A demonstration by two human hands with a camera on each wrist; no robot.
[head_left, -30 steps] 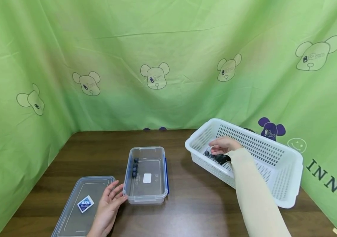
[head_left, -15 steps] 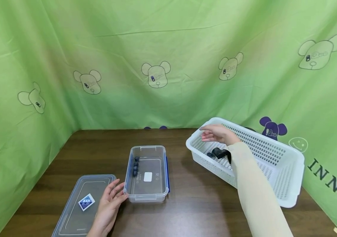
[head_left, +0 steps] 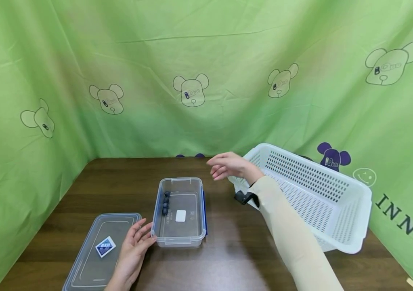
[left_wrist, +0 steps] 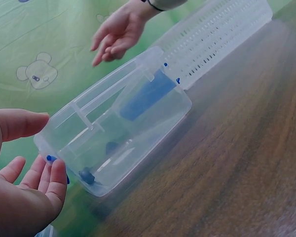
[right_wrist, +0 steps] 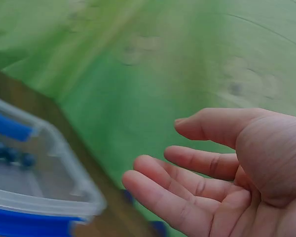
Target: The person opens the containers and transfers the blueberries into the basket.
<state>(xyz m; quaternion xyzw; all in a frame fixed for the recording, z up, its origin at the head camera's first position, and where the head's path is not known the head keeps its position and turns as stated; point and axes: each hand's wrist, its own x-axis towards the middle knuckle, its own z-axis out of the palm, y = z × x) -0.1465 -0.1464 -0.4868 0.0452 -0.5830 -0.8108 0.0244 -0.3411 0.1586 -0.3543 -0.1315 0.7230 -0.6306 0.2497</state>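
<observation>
A clear plastic food container (head_left: pixel 191 226) with blue side clips stands on the table, several blueberries (head_left: pixel 165 211) lined up along its left inside. My left hand (head_left: pixel 131 258) holds its near left corner; in the left wrist view the thumb (left_wrist: pixel 27 123) lies at the rim and the fingers by the clip. My right hand (head_left: pixel 233 165) hovers between container and white basket (head_left: pixel 348 202). Seen in the right wrist view, its fingers (right_wrist: pixel 163 195) are loosely bent, the thumb apart from them, and nothing shows in the palm. The forearm hides the basket's near left part.
The container's flat clear lid (head_left: pixel 93 266), bearing a blue and white label, lies on the wooden table (head_left: pixel 224 262) at the left, partly behind my left hand. A green printed curtain (head_left: pixel 228 48) closes off the back and sides.
My right hand has risen out of the basket and moved left past its rim, toward the container. The left hand stays at the container's corner.
</observation>
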